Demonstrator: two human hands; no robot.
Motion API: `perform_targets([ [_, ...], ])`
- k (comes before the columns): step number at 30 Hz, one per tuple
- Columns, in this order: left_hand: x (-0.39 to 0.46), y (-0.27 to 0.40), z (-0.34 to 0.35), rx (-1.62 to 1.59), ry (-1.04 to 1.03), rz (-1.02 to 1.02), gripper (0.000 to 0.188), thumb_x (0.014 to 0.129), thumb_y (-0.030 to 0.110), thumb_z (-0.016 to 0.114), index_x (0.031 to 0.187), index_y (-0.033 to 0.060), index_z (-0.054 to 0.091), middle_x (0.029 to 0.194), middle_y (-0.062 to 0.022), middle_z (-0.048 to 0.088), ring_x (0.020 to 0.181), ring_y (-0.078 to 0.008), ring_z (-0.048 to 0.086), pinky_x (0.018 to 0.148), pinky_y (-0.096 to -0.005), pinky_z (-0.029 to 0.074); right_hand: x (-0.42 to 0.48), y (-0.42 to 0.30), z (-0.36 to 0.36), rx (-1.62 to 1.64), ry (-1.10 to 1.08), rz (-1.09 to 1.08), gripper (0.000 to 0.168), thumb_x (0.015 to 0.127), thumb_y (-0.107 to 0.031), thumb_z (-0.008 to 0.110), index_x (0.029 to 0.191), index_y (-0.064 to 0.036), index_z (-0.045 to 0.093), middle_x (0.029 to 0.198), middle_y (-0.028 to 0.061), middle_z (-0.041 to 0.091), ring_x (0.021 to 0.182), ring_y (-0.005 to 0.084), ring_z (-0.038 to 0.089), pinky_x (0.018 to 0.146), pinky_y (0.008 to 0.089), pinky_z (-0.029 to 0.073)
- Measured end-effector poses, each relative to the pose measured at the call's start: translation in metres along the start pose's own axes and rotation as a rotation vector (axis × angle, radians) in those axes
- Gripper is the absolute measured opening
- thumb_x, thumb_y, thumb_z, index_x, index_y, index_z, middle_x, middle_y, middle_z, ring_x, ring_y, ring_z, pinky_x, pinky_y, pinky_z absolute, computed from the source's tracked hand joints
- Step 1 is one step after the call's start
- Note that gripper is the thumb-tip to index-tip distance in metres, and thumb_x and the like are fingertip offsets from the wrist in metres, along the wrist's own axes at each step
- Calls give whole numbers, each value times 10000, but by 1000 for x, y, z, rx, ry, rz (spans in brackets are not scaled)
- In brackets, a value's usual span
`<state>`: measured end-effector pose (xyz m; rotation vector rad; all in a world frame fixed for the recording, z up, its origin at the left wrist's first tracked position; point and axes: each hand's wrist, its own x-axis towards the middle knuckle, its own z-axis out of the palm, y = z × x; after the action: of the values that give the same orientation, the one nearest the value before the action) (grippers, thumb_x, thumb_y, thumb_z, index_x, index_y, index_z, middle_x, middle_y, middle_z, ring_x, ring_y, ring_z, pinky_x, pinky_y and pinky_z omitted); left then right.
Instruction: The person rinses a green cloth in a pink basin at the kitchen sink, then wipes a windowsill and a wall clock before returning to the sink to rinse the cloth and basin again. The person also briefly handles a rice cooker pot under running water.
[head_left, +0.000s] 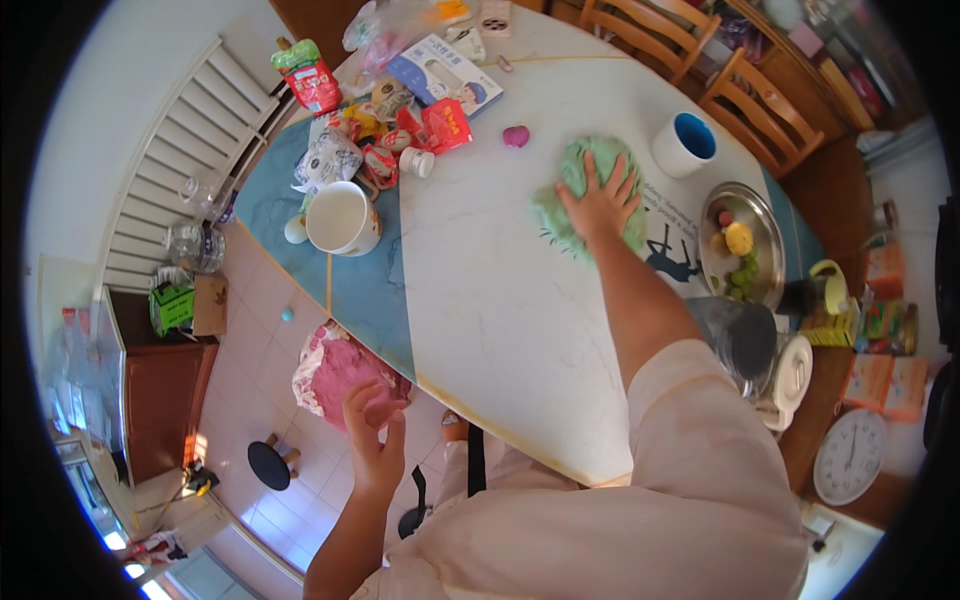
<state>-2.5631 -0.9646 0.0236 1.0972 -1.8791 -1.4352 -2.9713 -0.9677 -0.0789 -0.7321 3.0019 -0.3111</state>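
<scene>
My right hand (601, 201) lies flat on a fluffy green cloth (559, 214), fingers spread over its top. The cloth rests bunched on the white marble-look table (495, 300), beside a printed black animal figure (670, 259). Off the table's near edge, my left hand (377, 431) is raised with its fingers apart and nothing in them. Below and behind it, a pink cloth cover (349, 375) with pale frills shows at the table's side. A small purple object (516, 136) lies left of the green cloth.
To the right stand a white cup with blue inside (685, 144), a steel tray of fruit (776, 225) and a dark-lidded jug (750, 341). At left are a paper tub (341, 217), snack packets (446, 126) and a glove box (450, 75). A black-topped stool (268, 465) stands on the floor.
</scene>
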Motion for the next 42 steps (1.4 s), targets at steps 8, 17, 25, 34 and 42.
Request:
perform_targets([
  [8, 25, 17, 24, 138, 2, 82, 346, 769, -73, 520, 1096, -4, 433, 1187, -173, 382, 822, -187, 589, 741, -288, 486, -18, -10, 17, 68, 143, -354, 625, 745, -549, 506, 1303, -286, 400, 1411, 118, 191, 1216, 374, 265, 1011, 488, 179],
  [17, -12, 27, -21, -76, 220, -21, 388, 786, -63, 529, 1142, 12, 397, 1196, -133, 384, 851, -180, 591, 750, -294, 489, -251, -105, -3, 396, -359, -1240, 603, 587, -231, 728, 1162, -247, 548, 1297, 126, 349, 1159, 344, 363, 943, 478, 302],
  [25, -108, 9, -134, -265, 630, -123, 406, 823, -58, 485, 1190, 65, 364, 1240, -51, 371, 937, -149, 548, 794, -271, 448, -353, -216, 11, 1248, -1095, -796, 624, 615, 15, 625, 1209, -118, 484, 1105, 110, 503, 997, 262, 518, 837, 337, 433],
  [34, -211, -85, -304, -352, 875, -206, 410, 821, -1, 520, 1189, 104, 374, 978, -88, 540, 906, -132, 546, 730, -245, 439, -486, -310, -50, 1272, -1783, -249, 611, 692, 19, 595, 1263, -58, 389, 1039, 103, 542, 885, 204, 563, 742, 320, 493],
  [42, -289, -120, -457, -325, 991, -113, 361, 801, -27, 532, 1131, 68, 421, 1180, -65, 373, 913, -158, 556, 714, -256, 464, -617, -419, -67, 1332, -1808, -286, 474, 717, -101, 603, 1150, -28, 426, 964, 102, 545, 802, 205, 575, 643, 339, 508],
])
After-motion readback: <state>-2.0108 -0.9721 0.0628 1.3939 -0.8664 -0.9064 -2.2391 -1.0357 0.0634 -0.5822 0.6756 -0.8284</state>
